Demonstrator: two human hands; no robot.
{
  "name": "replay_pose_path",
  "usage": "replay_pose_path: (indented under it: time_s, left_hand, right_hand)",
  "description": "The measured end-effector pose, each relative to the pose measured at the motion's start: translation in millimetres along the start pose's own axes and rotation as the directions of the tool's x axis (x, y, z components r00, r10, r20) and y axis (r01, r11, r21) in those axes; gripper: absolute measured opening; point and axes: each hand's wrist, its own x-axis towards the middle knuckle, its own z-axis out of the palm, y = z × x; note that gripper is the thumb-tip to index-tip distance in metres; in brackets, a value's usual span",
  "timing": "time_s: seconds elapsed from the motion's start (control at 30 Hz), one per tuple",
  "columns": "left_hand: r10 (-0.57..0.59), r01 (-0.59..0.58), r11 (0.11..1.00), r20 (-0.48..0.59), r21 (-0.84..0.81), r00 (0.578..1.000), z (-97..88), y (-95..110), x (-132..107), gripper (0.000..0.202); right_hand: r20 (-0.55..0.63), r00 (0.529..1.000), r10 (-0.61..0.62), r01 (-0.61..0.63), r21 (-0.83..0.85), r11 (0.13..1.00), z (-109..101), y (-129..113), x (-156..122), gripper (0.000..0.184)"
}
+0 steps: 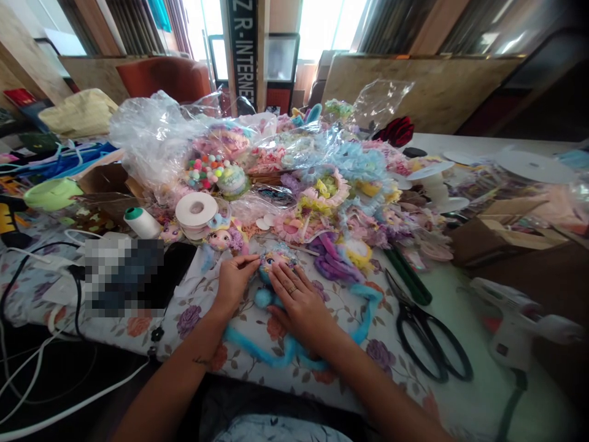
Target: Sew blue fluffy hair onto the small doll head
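A small doll with a painted face and blue fuzzy trim lies on the floral cloth in front of me. My left hand pinches the doll's head at its left side with curled fingers. My right hand, wearing a ring, lies flat with fingers together, pressing down on the doll's body. A blue fuzzy cord loops from the doll under my right wrist and out to the right.
Black scissors and a white glue gun lie to the right. A heap of pastel dolls and plastic bags fills the far side. White tape rolls, a thread spool and cables sit left.
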Motion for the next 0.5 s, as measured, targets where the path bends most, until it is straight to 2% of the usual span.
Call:
replay_pose_path:
  time_s: [0.17,0.27,0.37,0.5]
  left_hand:
    - [-0.015,0.014,0.999,0.024,0.033,1.0,0.7,-3,2,0.03]
    - [0.043,-0.073,0.964,0.12,0.256,0.992,-0.6,0,2,0.033]
    - [0.105,-0.199,0.843,0.209,0.5,0.972,0.5,7,0,0.04]
    - [0.074,-0.249,0.66,0.269,0.708,0.96,6.8,17,-5,0.044]
  right_hand:
    - [-0.014,1.0,0.002,-0.002,-0.018,1.0,2,1,-1,0.05]
    - [-0.024,1.0,-0.002,0.002,-0.015,1.0,3,1,-1,0.049]
    - [-0.032,0.999,-0.011,0.011,-0.02,1.0,4,1,-1,0.049]
    - [-0.052,0.998,-0.021,0.02,-0.026,0.999,6,3,-1,0.048]
